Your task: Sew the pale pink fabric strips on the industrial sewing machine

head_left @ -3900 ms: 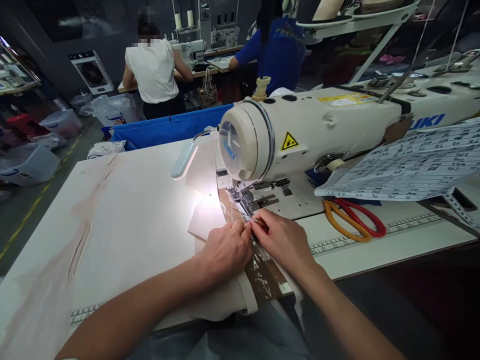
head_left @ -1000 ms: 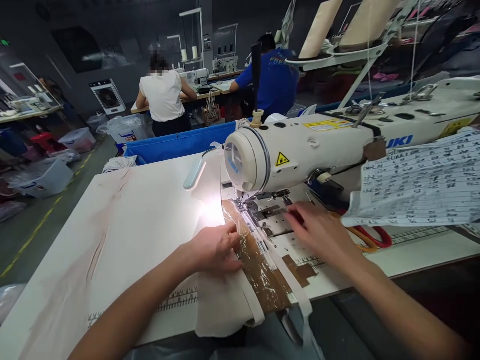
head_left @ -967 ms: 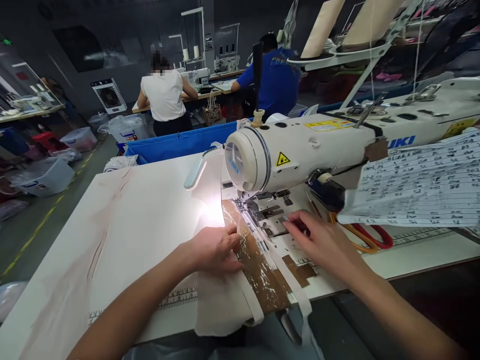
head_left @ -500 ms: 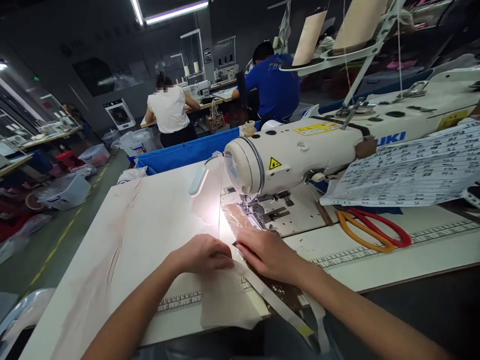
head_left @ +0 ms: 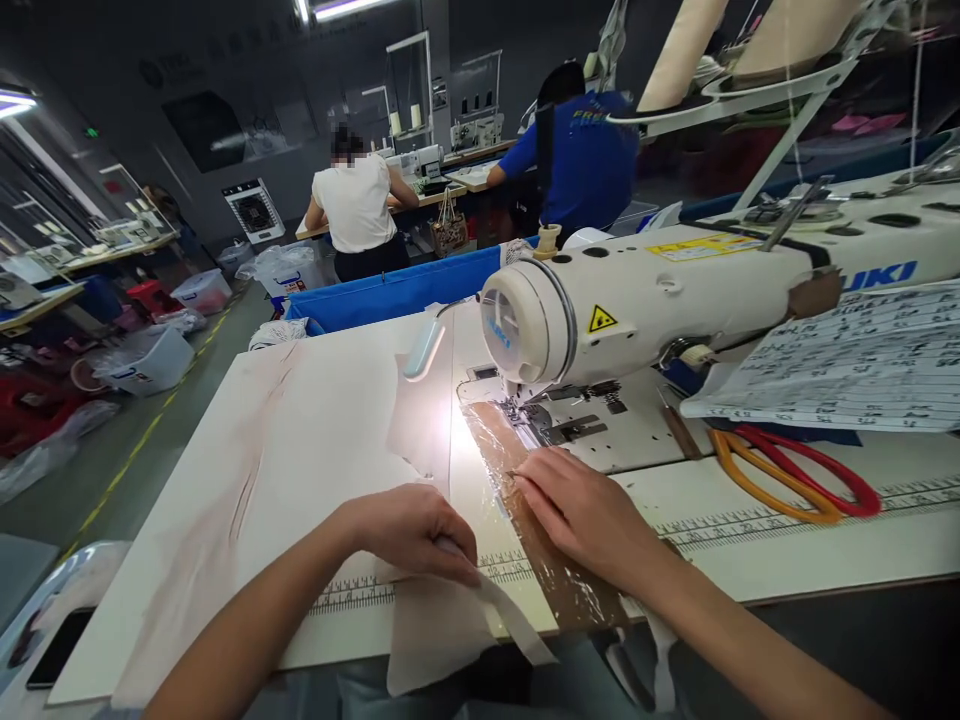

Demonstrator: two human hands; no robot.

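My left hand [head_left: 424, 530] is closed on a pale, thin fabric piece [head_left: 435, 630], whose lower part hangs past the table's front edge. A narrow pale strip [head_left: 517, 622] trails to the right from under its fingers. My right hand [head_left: 581, 505] rests over a brown band under clear plastic [head_left: 551, 560], its fingers pinched together. A small dark tip shows at those fingertips; what it belongs to is hidden. Beyond both hands stands the white sewing machine [head_left: 622, 310], its lit needle area [head_left: 517, 405] just ahead of my right hand.
Scissors with orange and red handles [head_left: 780, 480] lie right, beside a printed ruler tape [head_left: 720, 530]. Written paper sheets [head_left: 847, 360] lean by the machine. Sheer pale fabric [head_left: 202, 560] covers the table's left. A phone [head_left: 60, 650] lies lower left. Two people [head_left: 360, 205] sit working beyond.
My hands have moved apart. My left hand has drawn back from the needle area toward the front edge with the fabric and strip. The camera view has turned slightly left.
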